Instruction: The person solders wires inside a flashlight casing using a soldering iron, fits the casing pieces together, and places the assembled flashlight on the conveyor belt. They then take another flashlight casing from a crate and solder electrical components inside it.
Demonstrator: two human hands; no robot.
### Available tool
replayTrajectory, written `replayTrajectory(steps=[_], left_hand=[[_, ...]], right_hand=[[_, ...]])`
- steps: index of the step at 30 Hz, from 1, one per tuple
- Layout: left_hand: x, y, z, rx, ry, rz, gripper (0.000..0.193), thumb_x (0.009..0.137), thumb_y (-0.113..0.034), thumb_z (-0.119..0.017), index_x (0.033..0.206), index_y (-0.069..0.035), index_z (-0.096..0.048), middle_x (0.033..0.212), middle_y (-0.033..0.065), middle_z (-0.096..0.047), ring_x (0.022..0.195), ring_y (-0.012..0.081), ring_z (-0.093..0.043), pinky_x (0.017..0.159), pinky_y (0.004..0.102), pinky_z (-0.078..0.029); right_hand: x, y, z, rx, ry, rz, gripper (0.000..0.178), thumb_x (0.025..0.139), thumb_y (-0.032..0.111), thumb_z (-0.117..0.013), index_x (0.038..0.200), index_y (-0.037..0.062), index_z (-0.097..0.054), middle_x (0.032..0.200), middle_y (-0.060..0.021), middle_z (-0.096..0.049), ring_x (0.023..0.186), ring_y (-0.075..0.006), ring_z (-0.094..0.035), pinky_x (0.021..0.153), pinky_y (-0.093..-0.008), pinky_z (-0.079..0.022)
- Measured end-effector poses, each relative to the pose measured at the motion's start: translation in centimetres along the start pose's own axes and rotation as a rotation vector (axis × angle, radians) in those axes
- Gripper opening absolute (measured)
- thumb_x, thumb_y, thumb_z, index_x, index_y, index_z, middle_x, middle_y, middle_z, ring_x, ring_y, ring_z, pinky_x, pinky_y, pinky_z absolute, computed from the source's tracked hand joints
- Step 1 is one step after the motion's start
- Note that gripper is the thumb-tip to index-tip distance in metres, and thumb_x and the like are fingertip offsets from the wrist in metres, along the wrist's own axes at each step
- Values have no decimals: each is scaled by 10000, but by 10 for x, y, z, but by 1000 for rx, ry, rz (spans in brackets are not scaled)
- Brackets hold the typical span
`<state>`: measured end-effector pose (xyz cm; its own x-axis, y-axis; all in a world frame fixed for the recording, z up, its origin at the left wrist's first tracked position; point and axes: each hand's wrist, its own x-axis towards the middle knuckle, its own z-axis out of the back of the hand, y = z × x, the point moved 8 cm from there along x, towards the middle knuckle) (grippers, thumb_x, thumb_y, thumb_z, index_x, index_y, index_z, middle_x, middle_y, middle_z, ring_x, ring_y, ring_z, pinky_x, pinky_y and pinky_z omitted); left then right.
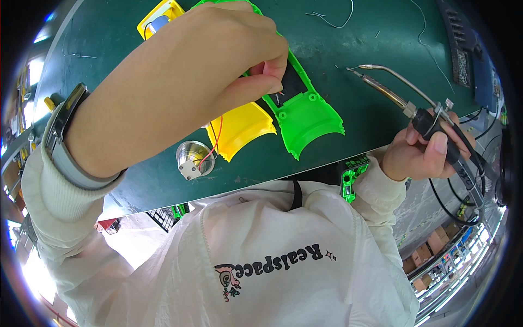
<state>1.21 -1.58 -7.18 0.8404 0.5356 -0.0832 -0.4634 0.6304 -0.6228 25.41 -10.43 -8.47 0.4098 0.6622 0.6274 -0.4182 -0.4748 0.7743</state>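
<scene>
My right hand (427,147) grips a soldering iron (430,122) by its black handle. A thin curved metal tube (403,80) runs alongside the iron, and both tips point left over the table. My left hand (256,60) reaches over a green plastic shell (313,122), its thumb and fingers pinched together above the dark inside. What it pinches is hidden; short wire ends (279,98) show just below the thumb. Beneath my left forearm lie a yellow plastic shell (242,131) and a shiny round metal cup (195,158) with red and black wires.
Farther left is another yellow part (162,16) with a blue-and-white piece. Thin loose wire (338,24) and small scraps lie on the green tabletop (376,109). A blue device (479,49) stands at the right edge. Cables hang below my right hand.
</scene>
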Motion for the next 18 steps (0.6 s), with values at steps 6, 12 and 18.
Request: replayTrajectory(steps=[6, 12, 18], left_hand=[[-1, 3, 1, -28, 18, 25, 139, 817, -90, -726, 832, -30, -601, 829, 60, -596, 844, 240, -548, 770, 342, -457], [-3, 3, 1, -38, 15, 13, 146, 800, -77, -735, 829, -29, -600, 822, 58, -586, 844, 238, -545, 768, 342, -454], [-4, 4, 2, -35, 19, 24, 147, 803, -77, -732, 826, -24, -597, 828, 60, -586, 844, 237, -542, 770, 345, -453]], right_hand=[[-8, 6, -10, 9, -20, 45, 462, 802, 326, -767, 923, -59, -542, 775, -103, -540, 532, -149, -543, 492, -274, -467], [-4, 9, -15, -22, 7, 22, 470, 792, 334, -782, 888, -65, -554, 773, -105, -551, 534, -141, -537, 516, -270, -460], [-6, 8, -15, -20, 24, -10, 464, 797, 332, -777, 895, -65, -557, 789, -96, -539, 547, -140, -536, 523, -266, -448]])
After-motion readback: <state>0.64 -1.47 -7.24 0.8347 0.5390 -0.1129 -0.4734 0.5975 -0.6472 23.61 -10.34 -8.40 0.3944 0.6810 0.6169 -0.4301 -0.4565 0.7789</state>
